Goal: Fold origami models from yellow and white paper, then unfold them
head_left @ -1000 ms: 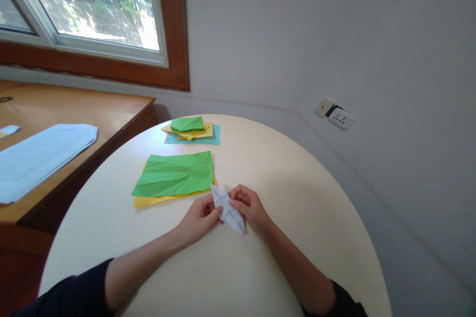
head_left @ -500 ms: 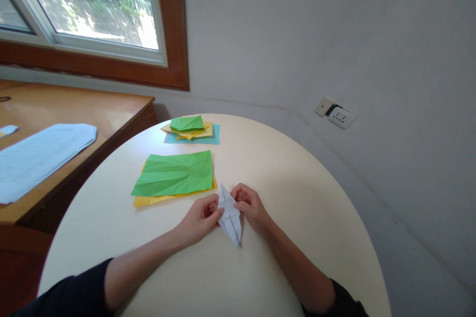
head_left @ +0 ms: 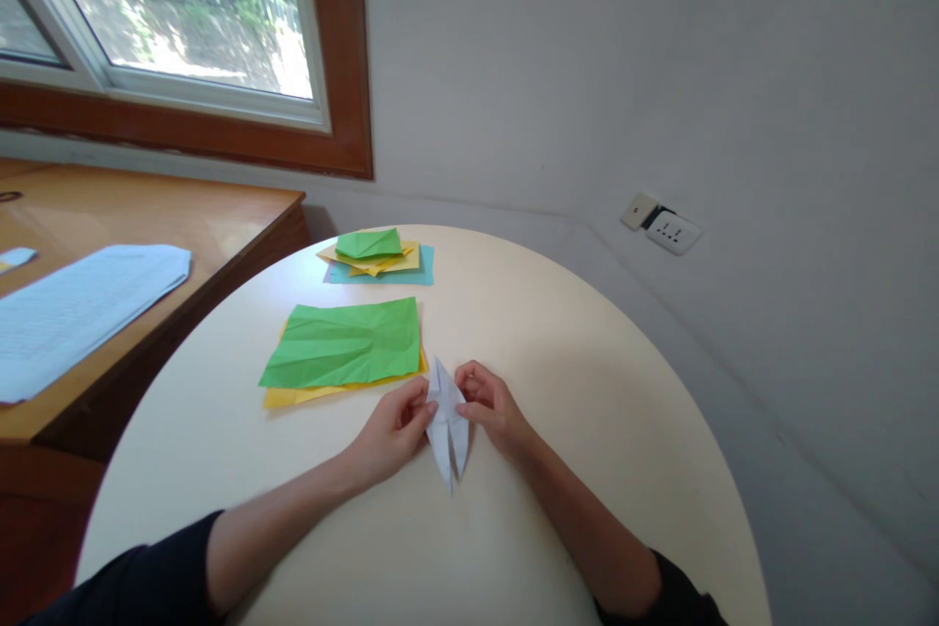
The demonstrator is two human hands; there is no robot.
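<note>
Between my two hands is a piece of folded white paper (head_left: 447,419), a narrow diamond with a single point at the far end and two split points at the near end. My left hand (head_left: 400,423) pinches its left edge, thumb on top. On the opposite edge my right hand (head_left: 493,403) grips it between thumb and curled fingers. The undersides of the fingers are partly hidden by the paper. Just beyond my left hand lies a creased green sheet (head_left: 348,342) on top of a yellow sheet (head_left: 293,397).
The round white table (head_left: 572,342) carries a stack of green, yellow and blue papers (head_left: 422,266) near its far edge. To the left stands a wooden desk (head_left: 212,205) with white printed papers (head_left: 95,303). A wall socket (head_left: 673,231) and a window (head_left: 191,10) are beyond.
The near end of the folded white paper has swung left and its two points have come apart. Both hands keep their grip and have barely shifted.
</note>
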